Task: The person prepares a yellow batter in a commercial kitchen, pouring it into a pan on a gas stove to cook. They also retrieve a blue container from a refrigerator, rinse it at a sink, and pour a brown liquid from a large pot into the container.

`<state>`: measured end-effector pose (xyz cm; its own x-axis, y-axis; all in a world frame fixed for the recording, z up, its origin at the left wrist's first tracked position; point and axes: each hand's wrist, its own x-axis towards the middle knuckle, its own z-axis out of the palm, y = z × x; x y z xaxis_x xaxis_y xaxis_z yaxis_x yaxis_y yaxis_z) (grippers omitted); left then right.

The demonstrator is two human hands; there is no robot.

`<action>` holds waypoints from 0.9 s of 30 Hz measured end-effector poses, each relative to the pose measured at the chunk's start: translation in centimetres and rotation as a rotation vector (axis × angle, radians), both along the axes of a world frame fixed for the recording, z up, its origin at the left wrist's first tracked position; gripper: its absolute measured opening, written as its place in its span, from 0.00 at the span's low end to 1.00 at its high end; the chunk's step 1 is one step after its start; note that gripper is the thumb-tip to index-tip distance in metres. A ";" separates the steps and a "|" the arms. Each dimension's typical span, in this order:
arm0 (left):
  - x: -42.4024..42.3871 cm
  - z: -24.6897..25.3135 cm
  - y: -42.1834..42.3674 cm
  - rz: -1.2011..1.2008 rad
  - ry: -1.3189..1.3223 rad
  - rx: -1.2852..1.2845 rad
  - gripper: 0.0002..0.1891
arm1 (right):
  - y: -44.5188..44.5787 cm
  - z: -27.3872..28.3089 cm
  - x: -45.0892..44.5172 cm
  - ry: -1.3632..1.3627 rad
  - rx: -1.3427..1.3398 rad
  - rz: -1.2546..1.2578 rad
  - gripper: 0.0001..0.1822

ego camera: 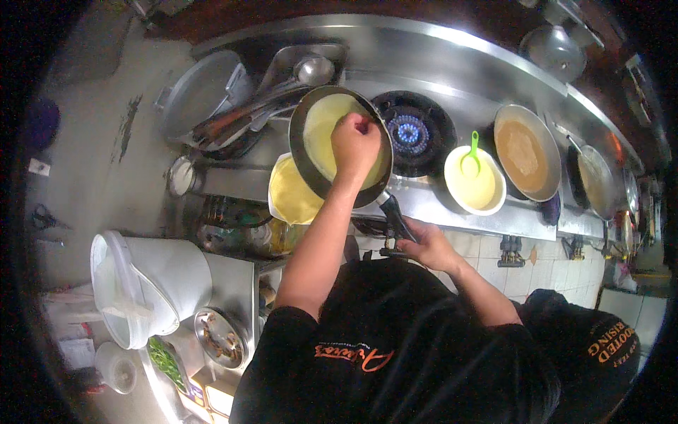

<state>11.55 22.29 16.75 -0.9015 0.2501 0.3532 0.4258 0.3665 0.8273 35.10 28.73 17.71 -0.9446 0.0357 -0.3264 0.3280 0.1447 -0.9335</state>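
Observation:
My right hand [431,246] grips the black handle [398,217] of a frying pan [389,159]. The pan is held tilted, left of a lit gas burner [409,131]. A thin, pale yellow crepe-like sheet [320,135] covers its inside. Over the sheet's right part is my left hand [357,143], fingers curled in near the pan's far right rim; whether they pinch the sheet's edge is hidden. Partly under the pan, yellow sheets [294,191] lie on a white support. A white bowl [500,204] to the right holds yellow batter [476,188] and a green scoop [471,159].
A wide pan of brown liquid [522,153] and another pan [596,180] stand further right. Ladles [312,71] and a large metal pot [204,95] are at the back left. A white bucket [164,281] is near my left side. Another person in black [582,344] stands close at right.

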 end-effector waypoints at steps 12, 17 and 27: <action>-2.7 -1.4 -4.1 0.132 -0.298 0.367 0.08 | -1.6 1.0 -2.6 -0.038 0.178 0.096 0.24; -1.3 -0.2 -7.6 0.141 -0.560 0.720 0.05 | -1.5 0.4 -3.8 -0.030 0.307 0.147 0.26; 0.5 -7.0 -17.1 0.366 -0.627 0.864 0.19 | -2.3 -1.5 -5.3 0.158 0.566 0.188 0.29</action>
<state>12.02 5.18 9.76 -0.9494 -0.1744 -0.2612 -0.1698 -0.4147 0.8940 29.78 26.46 16.25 -0.9869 -0.0098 -0.1610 0.1125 0.6737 -0.7304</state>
